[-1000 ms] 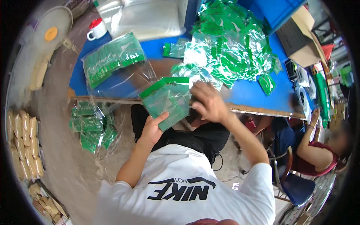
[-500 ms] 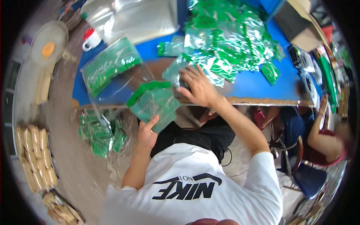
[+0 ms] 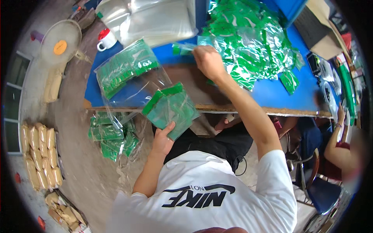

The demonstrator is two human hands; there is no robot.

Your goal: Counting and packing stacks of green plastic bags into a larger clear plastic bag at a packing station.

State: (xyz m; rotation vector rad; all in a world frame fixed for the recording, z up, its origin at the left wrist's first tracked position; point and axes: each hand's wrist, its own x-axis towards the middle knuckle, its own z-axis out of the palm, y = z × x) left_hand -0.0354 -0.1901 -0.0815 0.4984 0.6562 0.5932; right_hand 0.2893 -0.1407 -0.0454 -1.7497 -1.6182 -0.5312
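A stack of flat green-and-clear plastic packets (image 3: pixel 173 110) is gripped by my left hand (image 3: pixel 164 139), its thumb across the lower corner, just off the table's front edge. Farther forward, my right hand (image 3: pixel 209 62) is closed with the fingertips pinching a clear packet with a green strip (image 3: pixel 184 49). That packet lies at the left border of a big heap of shiny green packets (image 3: pixel 252 42). On the left of the table a large clear bag (image 3: pixel 126 66) holds rows of similar packets, its loose open end trailing toward my left hand.
The blue table (image 3: pixel 272 101) carries clear plastic sheets (image 3: pixel 155 19), a red-lidded white mug (image 3: pixel 107 40) and a cardboard box (image 3: pixel 324 37). Below it, bagged green packets (image 3: pixel 112 136) rest on the floor. At right sits another person (image 3: pixel 330 151) near a chair (image 3: pixel 324 192).
My right hand has moved forward from the near edge of the heap and closed on a packet there. The left hand still holds its stack, slightly farther right in view.
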